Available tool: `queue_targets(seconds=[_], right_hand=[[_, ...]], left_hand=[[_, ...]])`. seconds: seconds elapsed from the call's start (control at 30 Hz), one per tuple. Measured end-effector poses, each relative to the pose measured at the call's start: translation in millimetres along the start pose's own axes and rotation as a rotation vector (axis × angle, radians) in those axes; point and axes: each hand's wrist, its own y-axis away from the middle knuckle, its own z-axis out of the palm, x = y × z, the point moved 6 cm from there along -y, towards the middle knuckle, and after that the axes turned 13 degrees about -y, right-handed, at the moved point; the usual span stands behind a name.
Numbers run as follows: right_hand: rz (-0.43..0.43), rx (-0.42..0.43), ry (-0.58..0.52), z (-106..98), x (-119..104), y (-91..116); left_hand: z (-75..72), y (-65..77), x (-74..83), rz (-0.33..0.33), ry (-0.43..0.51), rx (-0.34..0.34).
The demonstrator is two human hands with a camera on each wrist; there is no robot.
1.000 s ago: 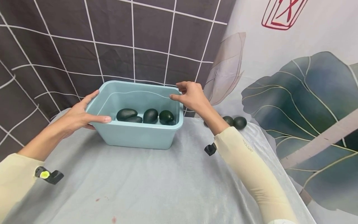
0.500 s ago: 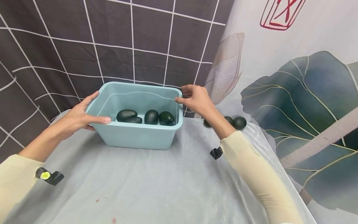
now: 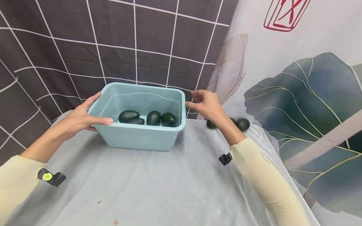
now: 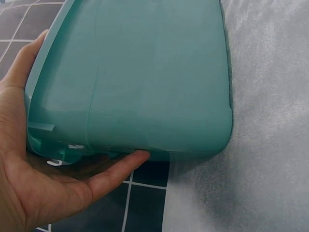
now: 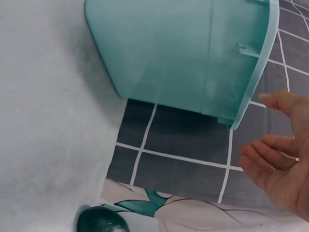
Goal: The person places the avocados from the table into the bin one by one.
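Right hand [image 3: 207, 105] shifted rightward, just beside blue tub [image 3: 141, 137] — fingers loose, left hand [image 3: 79, 118] still gripping it

Right hand [image 3: 208, 105] shifted from over bin [image 3: 139, 137] to outside.

tub [image 3: 139, 137]: on the table [image 3: 158, 188], near its back edge, before the backdrop [image 3: 152, 34]
in the tub: four avocados [image 3: 153, 118], two overlapping on the left, two side by side on the right
left hand [image 3: 79, 119]: on the tub's left end
right hand [image 3: 208, 105]: just beside the tub's right rim
right of the tub: loose avocados [image 3: 242, 124] on the table, partly behind the right forearm [image 3: 230, 130]
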Motion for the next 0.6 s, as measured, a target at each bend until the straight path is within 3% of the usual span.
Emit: queue_targets(seconds=[0.6], right_hand=[[0.011, -0.002, 0.020, -8.7, 29.3, 18.8]], left_hand=[[0.2, 0.0, 1.7, -0.001, -0.004, 0.005]])
